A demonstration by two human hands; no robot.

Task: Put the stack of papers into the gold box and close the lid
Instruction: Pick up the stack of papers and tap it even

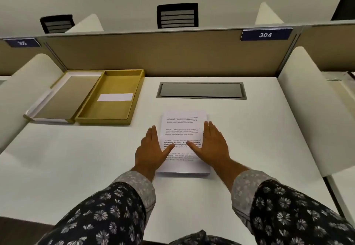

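A stack of printed white papers (183, 127) lies flat on the white desk in front of me. My left hand (151, 148) rests against the stack's left edge with flat fingers and the thumb on top of the sheets. My right hand (211, 145) mirrors it on the right edge, thumb also on the paper. The gold box (107, 119) stands open at the far left, with a white slip (115, 97) lying inside. Its lid (67, 95) lies inside-up right beside the box, on its left.
A grey cable hatch (201, 90) is set into the desk beyond the papers. A tan partition (172, 56) closes the back edge, and white side dividers (299, 110) stand left and right. Bare desk surface (76, 158) lies between the box and my arms.
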